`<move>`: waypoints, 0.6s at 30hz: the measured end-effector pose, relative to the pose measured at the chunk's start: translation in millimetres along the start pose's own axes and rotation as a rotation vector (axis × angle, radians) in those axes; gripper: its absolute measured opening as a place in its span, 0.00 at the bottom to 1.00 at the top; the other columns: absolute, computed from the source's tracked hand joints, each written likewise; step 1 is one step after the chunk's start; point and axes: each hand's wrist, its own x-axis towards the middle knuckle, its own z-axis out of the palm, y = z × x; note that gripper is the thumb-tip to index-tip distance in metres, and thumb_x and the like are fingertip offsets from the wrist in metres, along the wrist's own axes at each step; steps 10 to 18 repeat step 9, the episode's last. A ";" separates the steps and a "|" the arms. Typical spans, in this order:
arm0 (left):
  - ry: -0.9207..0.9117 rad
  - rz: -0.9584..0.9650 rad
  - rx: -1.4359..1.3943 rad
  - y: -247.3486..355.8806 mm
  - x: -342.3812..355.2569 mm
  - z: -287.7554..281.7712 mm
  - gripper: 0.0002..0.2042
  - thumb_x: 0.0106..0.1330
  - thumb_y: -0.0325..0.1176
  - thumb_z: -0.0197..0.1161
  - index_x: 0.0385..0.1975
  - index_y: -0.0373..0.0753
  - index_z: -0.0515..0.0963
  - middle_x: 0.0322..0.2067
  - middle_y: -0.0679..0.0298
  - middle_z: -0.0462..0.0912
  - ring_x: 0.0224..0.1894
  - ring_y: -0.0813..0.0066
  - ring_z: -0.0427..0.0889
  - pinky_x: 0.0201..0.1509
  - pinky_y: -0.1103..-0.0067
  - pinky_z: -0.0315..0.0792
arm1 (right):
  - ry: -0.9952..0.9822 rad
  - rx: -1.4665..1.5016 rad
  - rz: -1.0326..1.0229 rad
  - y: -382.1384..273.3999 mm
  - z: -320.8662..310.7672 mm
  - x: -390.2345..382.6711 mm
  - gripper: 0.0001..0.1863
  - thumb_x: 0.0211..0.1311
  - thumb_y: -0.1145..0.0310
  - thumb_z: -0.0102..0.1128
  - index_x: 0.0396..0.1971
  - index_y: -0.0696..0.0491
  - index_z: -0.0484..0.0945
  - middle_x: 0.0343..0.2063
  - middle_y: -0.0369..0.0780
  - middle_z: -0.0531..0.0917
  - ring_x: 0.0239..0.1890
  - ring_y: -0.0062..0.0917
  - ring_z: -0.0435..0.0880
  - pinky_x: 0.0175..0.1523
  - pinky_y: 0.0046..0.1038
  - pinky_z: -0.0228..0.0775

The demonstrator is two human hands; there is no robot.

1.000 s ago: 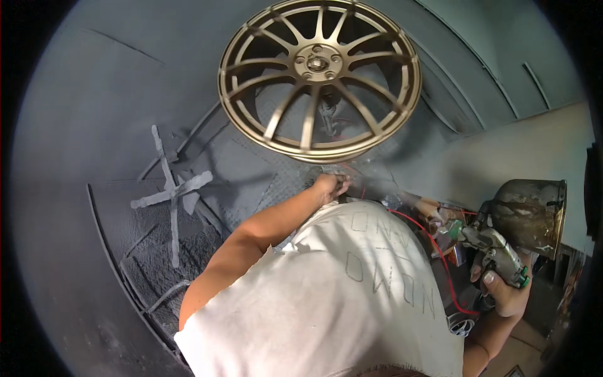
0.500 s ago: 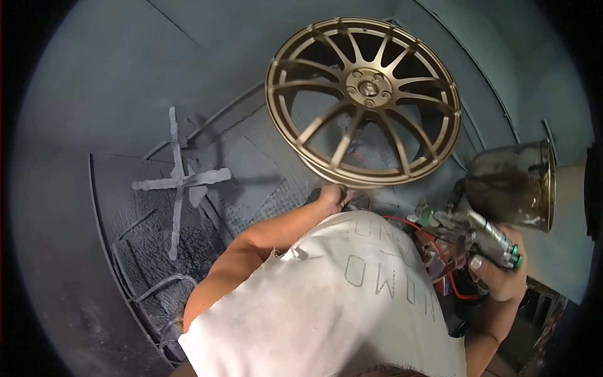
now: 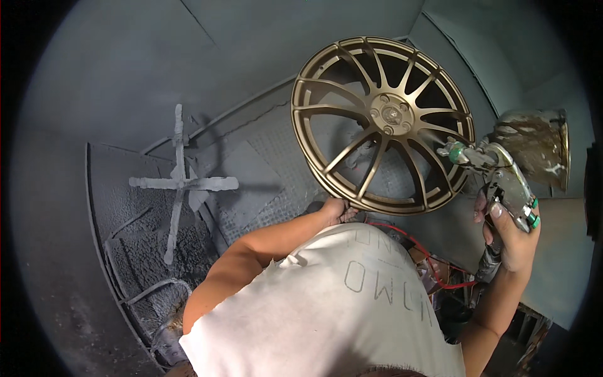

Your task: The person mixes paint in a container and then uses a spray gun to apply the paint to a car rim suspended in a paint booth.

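A bronze multi-spoke wheel rim (image 3: 392,114) stands tilted in front of me, its face and bolt holes showing. To its right, my right hand (image 3: 514,237) is wrapped round the grip of a metal spray gun (image 3: 507,188). The gun's nozzle end, with a green ring, points toward the rim's right side. A paint-smeared metal cup (image 3: 534,149) sits by the gun. My left hand (image 3: 339,210) is curled at the rim's near lower edge. Its fingers are partly hidden, and what they hold cannot be made out.
A grey-coated metal cross stand (image 3: 179,183) is on the left. A red hose (image 3: 430,264) curves from near my left hand toward the right hand. Grey booth walls (image 3: 301,25) surround the wheel. Cluttered items (image 3: 449,276) lie below the hose. White cloth (image 3: 314,295) covers my torso.
My right hand has raised the spray gun and its cup up and to the right, beside the rim. In the picture the wheel sits lower and farther right. My left hand stays near its lower edge.
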 end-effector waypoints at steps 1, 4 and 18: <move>-0.005 -0.015 -0.018 2.7 2.5 -2.6 0.14 0.64 0.20 0.41 0.43 0.36 0.74 0.37 0.60 0.81 0.38 0.67 0.82 0.43 0.73 0.81 | 0.034 -0.039 0.018 -2.5 4.8 0.3 0.23 0.55 0.71 0.68 0.48 0.65 0.72 0.32 0.47 0.82 0.28 0.25 0.81 0.20 0.18 0.65; 0.001 -0.028 -0.014 5.6 5.9 -6.1 0.11 0.69 0.25 0.45 0.44 0.38 0.75 0.37 0.60 0.81 0.39 0.67 0.83 0.44 0.73 0.81 | -0.004 -0.023 0.036 -6.2 9.9 -1.6 0.27 0.50 0.68 0.71 0.48 0.66 0.73 0.32 0.46 0.82 0.30 0.24 0.80 0.23 0.18 0.66; -0.054 -0.019 -0.003 13.2 11.9 -8.0 0.12 0.73 0.39 0.49 0.44 0.41 0.77 0.39 0.63 0.82 0.39 0.69 0.82 0.50 0.70 0.79 | -0.200 -0.019 0.242 -1.9 4.6 2.0 0.33 0.46 0.63 0.72 0.51 0.67 0.73 0.34 0.45 0.83 0.36 0.29 0.82 0.39 0.23 0.74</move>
